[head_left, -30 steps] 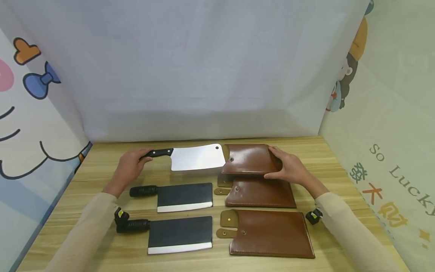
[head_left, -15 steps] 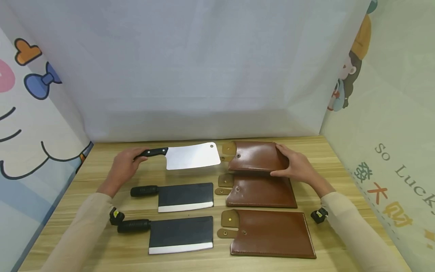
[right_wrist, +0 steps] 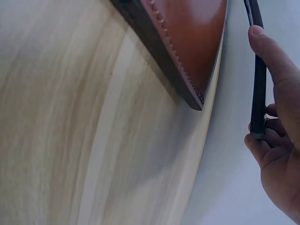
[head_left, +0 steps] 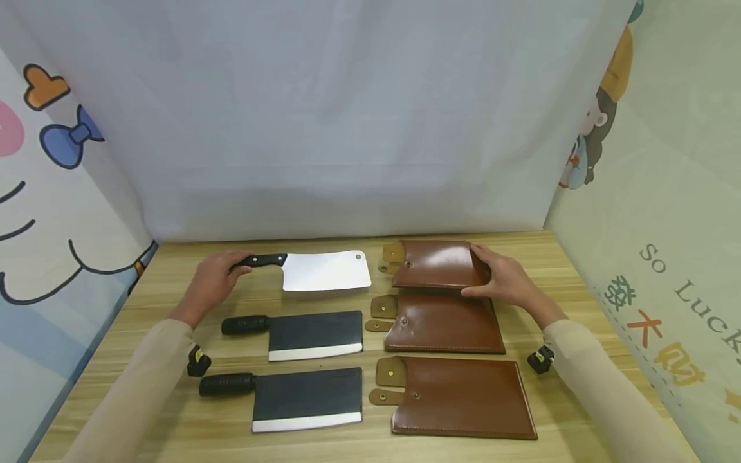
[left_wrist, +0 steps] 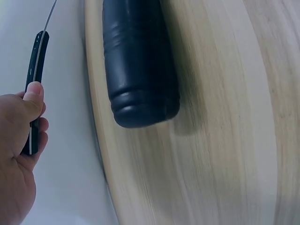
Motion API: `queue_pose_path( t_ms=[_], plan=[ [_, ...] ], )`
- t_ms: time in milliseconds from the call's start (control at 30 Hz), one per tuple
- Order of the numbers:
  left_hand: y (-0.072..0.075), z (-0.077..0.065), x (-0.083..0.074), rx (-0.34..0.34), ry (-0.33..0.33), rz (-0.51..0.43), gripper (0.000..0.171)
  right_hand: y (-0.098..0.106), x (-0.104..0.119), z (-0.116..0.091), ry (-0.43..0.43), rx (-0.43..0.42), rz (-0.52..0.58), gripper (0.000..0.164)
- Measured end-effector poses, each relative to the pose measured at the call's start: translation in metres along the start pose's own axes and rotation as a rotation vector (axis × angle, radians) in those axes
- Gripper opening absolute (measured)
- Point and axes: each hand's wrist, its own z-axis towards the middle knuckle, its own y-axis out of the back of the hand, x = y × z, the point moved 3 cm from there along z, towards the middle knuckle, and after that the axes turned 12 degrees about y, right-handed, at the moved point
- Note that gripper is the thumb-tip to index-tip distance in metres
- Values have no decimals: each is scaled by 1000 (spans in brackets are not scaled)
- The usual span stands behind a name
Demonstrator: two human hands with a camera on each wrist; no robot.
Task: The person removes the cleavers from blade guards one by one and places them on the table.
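Observation:
My left hand (head_left: 213, 280) pinches the black riveted handle (head_left: 265, 260) of a cleaver with a bright silver blade (head_left: 325, 271). In the left wrist view the thumb (left_wrist: 34, 96) lies along that handle's side. To the right, my right hand (head_left: 505, 278) holds the closed end of a brown leather knife sheath (head_left: 435, 263), thumb on the near edge and fingers on the far one. The sheath's tan flaps (head_left: 393, 252) face the blade, with a small gap between them. In the right wrist view the held sheath (right_wrist: 259, 89) appears edge-on.
Two dark cleavers (head_left: 315, 333) with black handles lie on the wooden table (head_left: 139, 302), nearer the front. Right of them lie two more brown sheaths (head_left: 463, 395), flaps pointing left. A pale cloth (head_left: 347, 128) hangs behind; printed panels (head_left: 666, 225) stand at the sides.
The silver cleaver has moved left and the held sheath right, so the blade tip, formerly at the sheath's mouth, stands apart from it. Both hands keep their grip.

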Motion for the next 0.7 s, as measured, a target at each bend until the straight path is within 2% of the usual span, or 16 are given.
queue_pose_path(
  t_ms=[167,433,700],
  plan=[
    [-5,6,8,43,8,26,35,-2,-2,5,6,-4,3,111],
    [-14,10,16,55,-35,22,34,-10,-4,16,22,4,-19,110],
    [-19,12,21,135,-6,39,37,-13,-3,24,6,52,-18,110]
  ],
)
